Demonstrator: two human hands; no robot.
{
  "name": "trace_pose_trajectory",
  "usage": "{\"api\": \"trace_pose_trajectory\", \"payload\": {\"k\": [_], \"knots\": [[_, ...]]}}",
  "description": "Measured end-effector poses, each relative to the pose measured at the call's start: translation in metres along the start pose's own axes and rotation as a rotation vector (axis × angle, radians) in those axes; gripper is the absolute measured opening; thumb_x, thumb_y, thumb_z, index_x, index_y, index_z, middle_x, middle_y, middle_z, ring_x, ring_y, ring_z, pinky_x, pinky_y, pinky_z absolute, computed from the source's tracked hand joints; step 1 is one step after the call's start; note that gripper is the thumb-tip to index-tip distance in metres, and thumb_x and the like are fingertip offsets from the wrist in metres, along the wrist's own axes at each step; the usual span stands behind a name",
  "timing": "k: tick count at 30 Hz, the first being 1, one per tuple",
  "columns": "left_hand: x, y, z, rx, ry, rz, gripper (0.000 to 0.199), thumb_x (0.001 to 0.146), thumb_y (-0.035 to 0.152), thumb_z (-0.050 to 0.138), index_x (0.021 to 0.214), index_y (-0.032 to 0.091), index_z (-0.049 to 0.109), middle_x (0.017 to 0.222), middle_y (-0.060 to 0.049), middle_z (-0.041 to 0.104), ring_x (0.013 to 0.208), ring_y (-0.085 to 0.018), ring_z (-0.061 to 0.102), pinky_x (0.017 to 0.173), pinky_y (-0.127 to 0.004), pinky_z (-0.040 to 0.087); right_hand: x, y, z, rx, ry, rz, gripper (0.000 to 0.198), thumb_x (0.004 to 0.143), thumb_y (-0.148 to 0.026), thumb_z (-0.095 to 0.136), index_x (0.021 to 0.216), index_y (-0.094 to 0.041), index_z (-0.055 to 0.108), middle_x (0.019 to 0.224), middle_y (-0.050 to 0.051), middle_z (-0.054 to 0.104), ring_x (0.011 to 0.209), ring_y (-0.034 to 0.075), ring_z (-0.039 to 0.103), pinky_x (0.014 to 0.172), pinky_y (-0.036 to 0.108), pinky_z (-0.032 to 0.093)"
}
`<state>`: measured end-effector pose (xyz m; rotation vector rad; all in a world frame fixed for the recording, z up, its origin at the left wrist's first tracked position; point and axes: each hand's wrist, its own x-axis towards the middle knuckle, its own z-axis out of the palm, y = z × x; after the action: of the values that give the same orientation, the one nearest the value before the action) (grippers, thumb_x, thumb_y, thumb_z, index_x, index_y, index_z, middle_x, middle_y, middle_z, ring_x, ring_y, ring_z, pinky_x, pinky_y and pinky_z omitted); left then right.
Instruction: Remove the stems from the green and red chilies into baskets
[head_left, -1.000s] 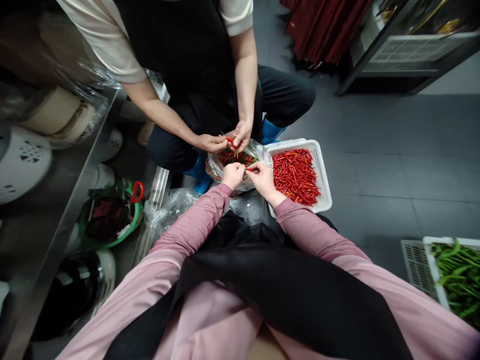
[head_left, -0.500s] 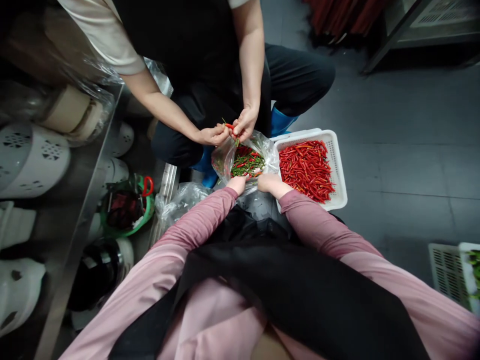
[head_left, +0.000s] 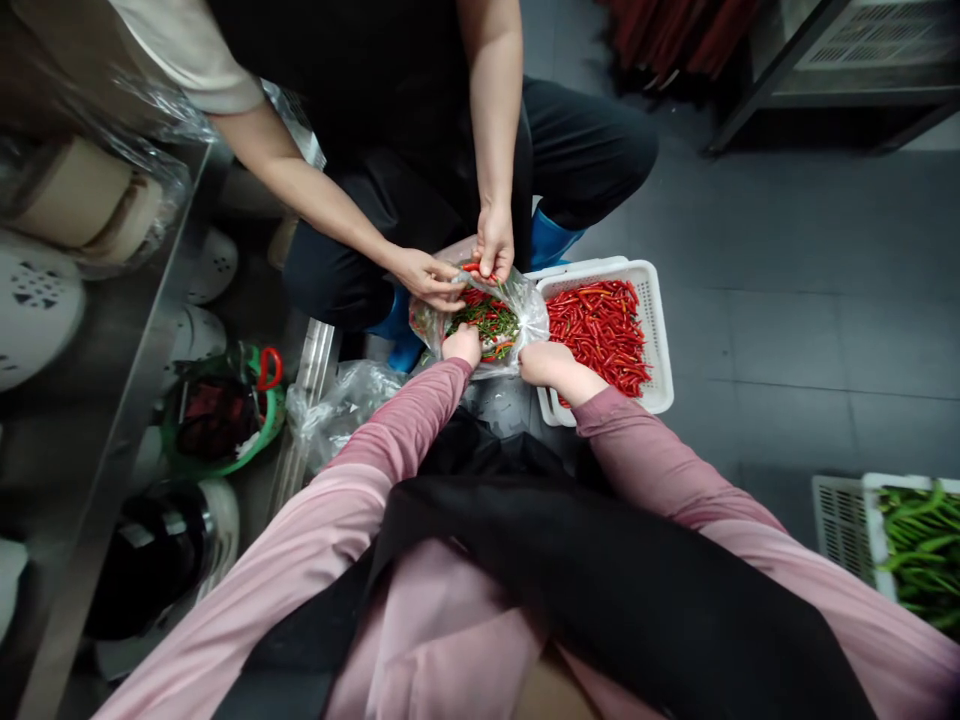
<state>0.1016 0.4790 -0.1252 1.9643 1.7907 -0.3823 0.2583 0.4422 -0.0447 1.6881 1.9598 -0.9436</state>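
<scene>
A clear plastic bag (head_left: 534,318) stands open in front of me, with red chillies on green stems (head_left: 491,322) inside. My left hand (head_left: 463,345) is over the near left part of the bag's mouth, at the chillies. Its fingers look bunched, and what they hold is hidden. Beside the bag's right edge, my right hand (head_left: 546,362) is closed, its fingertips out of sight. A white basket (head_left: 660,345) of red chillies (head_left: 600,335) stands right of the bag, partly behind my right hand. Across from me, a co-worker's hands (head_left: 495,240) hold a red chilli above the bag.
On the left are a metal shelf (head_left: 142,390) with white perforated pots and a green basket (head_left: 255,455) with red handles. Crumpled plastic (head_left: 345,400) lies left of my arm. At lower right stands a white basket (head_left: 881,560) of green peppers (head_left: 926,540).
My left hand has moved from the bag's near rim further into its mouth. My right hand has shifted slightly right. The co-worker's left-side hand has come off the chilli and opened. The view has turned right.
</scene>
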Motion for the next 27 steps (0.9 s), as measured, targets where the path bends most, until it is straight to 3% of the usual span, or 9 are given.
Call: {"api": "trace_pose_trajectory", "payload": {"k": [5,7,9,12,16,19,22,27], "knots": [[0.011,-0.007,-0.010,-0.066,0.037,-0.048,0.030,0.087,0.033,0.054,0.110,0.017,0.065,0.121,-0.017,0.059,0.105,-0.026,0.065,0.089,-0.033,0.050,-0.005,0.004,-0.004,-0.008,-0.022,0.039,0.041,0.084,-0.024,0.054,0.122,-0.016,0.067,0.120,0.019,0.066,0.110,0.032,0.064,0.089,0.040,0.050],[0.010,-0.009,-0.021,-0.131,0.022,-0.047,0.027,0.079,0.035,0.065,0.100,0.018,0.067,0.108,-0.014,0.067,0.099,-0.025,0.067,0.086,-0.030,0.050,-0.003,0.006,-0.006,0.083,0.017,0.050,0.041,0.084,-0.024,0.054,0.122,-0.019,0.067,0.122,0.016,0.066,0.110,0.030,0.064,0.090,0.039,0.050],[0.006,-0.010,-0.035,-0.243,-0.001,-0.051,0.020,0.075,0.033,0.070,0.087,0.018,0.067,0.086,-0.008,0.070,0.086,-0.022,0.069,0.077,-0.027,0.052,0.001,0.007,-0.008,0.238,0.100,0.043,0.037,0.084,-0.024,0.053,0.118,-0.024,0.069,0.120,0.011,0.067,0.109,0.027,0.064,0.091,0.036,0.049],[-0.004,-0.009,-0.049,-0.511,0.010,-0.073,0.011,0.080,0.029,0.063,0.080,0.017,0.062,0.064,-0.002,0.064,0.059,-0.016,0.065,0.059,-0.024,0.050,0.009,0.005,-0.010,0.539,0.219,0.036,0.027,0.084,-0.021,0.053,0.103,-0.023,0.073,0.105,0.006,0.071,0.096,0.019,0.065,0.086,0.028,0.048],[-0.017,-0.002,-0.051,-0.808,-0.068,0.034,0.006,0.082,0.022,0.059,0.085,0.018,0.057,0.058,0.003,0.060,0.042,-0.011,0.055,0.046,-0.022,0.043,0.023,-0.003,-0.005,0.999,0.262,0.076,0.023,0.089,-0.030,0.052,0.097,-0.015,0.067,0.077,0.003,0.066,0.060,0.011,0.057,0.060,0.022,0.047],[-0.024,0.002,-0.049,-0.874,-0.115,0.188,0.006,0.078,0.018,0.061,0.081,0.017,0.056,0.055,0.005,0.057,0.042,-0.009,0.052,0.045,-0.020,0.041,0.033,-0.006,0.002,1.185,0.318,0.000,0.022,0.089,-0.034,0.053,0.091,-0.015,0.062,0.071,-0.001,0.060,0.054,0.008,0.050,0.052,0.019,0.041],[-0.026,0.003,-0.052,-0.862,-0.073,0.229,0.006,0.076,0.018,0.063,0.075,0.016,0.058,0.052,0.005,0.054,0.042,-0.008,0.048,0.046,-0.019,0.039,0.040,-0.006,0.005,1.124,0.461,-0.026,0.021,0.089,-0.034,0.051,0.085,-0.015,0.061,0.065,-0.002,0.056,0.059,0.010,0.049,0.057,0.021,0.041],[-0.016,0.003,-0.052,-0.725,0.054,0.134,0.020,0.076,0.029,0.066,0.063,0.015,0.060,0.050,0.002,0.055,0.048,-0.010,0.050,0.052,-0.022,0.042,0.030,-0.013,-0.001,0.809,0.668,-0.105,0.021,0.089,-0.032,0.051,0.081,-0.016,0.063,0.075,0.003,0.062,0.075,0.016,0.055,0.075,0.027,0.044]]}}
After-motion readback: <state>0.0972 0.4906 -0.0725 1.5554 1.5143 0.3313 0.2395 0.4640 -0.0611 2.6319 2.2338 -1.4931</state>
